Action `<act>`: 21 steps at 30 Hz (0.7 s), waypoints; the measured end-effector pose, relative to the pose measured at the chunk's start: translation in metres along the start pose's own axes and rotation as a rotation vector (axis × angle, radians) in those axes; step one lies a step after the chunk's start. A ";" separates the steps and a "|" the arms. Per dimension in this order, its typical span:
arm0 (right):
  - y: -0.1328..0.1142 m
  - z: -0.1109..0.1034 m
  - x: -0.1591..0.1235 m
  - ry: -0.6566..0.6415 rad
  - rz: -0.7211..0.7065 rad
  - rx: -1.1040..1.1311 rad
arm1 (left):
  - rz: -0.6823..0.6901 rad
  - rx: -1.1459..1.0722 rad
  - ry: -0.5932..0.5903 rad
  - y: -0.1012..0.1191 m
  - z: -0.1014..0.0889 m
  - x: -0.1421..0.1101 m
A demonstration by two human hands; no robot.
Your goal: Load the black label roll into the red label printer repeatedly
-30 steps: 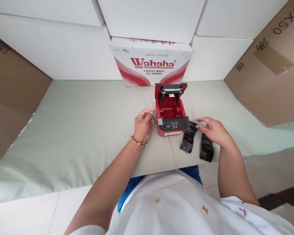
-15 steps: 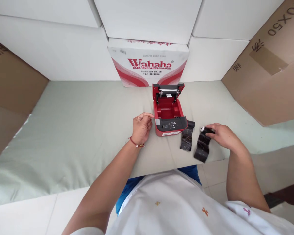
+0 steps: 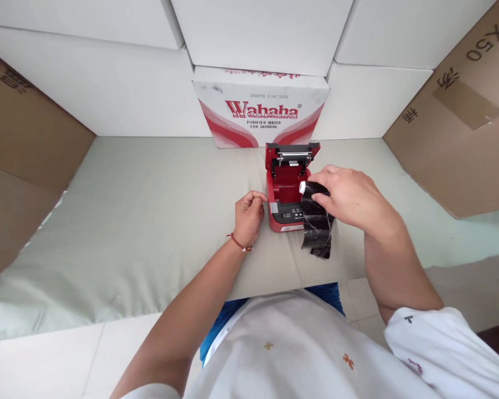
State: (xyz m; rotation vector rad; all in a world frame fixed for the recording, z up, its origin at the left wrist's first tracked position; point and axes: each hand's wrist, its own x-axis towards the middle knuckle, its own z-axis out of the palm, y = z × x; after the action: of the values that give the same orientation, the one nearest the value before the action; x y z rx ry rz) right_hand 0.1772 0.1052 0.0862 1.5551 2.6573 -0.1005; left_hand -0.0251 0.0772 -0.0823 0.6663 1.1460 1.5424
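Observation:
A small red and black label printer (image 3: 275, 224) stands on the cloth-covered table with its lid (image 3: 293, 149) raised and its red inside (image 3: 286, 191) showing. At its left side is my left hand (image 3: 249, 216), fingers curled closed, the index fingertip at the casing; I see nothing in it. My right hand (image 3: 349, 197) grips a black film roll (image 3: 311, 189) with a white core, over the printer's right front corner. The roll's loose black tail hangs down and hides that corner. Partly behind the tail, a second black strip (image 3: 322, 253) lies on the table.
Behind the printer a white and red Wahaha water carton (image 3: 261, 113) leans against stacked white boxes (image 3: 149, 88). Brown cardboard boxes stand at the left (image 3: 29, 122) and right (image 3: 461, 144). The table's front edge runs close to my body.
My right hand has carried the black film roll left and away from me, from beside the printer to above its right front part. My left hand stays at the printer's side.

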 end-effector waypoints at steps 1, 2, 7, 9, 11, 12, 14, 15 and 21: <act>-0.011 -0.001 0.006 -0.013 0.016 -0.060 | -0.002 -0.001 -0.003 0.000 0.000 0.000; -0.021 -0.001 0.011 -0.026 0.025 -0.104 | -0.004 -0.002 -0.007 0.001 0.000 0.000; -0.051 0.006 0.039 -0.106 0.013 -0.188 | -0.010 0.005 -0.015 0.000 -0.001 0.002; -0.052 0.013 0.049 -0.131 -0.009 -0.165 | -0.005 0.015 -0.013 -0.002 -0.001 0.002; -0.048 0.021 0.057 -0.132 -0.033 -0.141 | 0.004 0.033 -0.007 -0.003 -0.001 0.003; -0.045 0.025 0.060 -0.129 -0.045 -0.127 | 0.010 0.044 -0.002 -0.004 0.000 0.003; -0.037 0.031 0.064 -0.123 -0.054 -0.092 | 0.036 0.063 0.029 -0.004 0.000 0.000; -0.034 0.034 0.066 -0.121 -0.052 -0.072 | 0.087 0.094 0.058 -0.004 0.000 -0.003; -0.026 0.045 0.074 -0.093 -0.015 -0.031 | 0.914 0.690 0.007 0.003 0.000 -0.034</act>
State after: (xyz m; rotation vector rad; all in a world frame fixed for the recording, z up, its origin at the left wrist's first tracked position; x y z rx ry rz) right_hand 0.1194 0.1524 0.0353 1.4837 2.5876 -0.1286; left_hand -0.0164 0.0450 -0.0743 1.8377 1.4872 1.8473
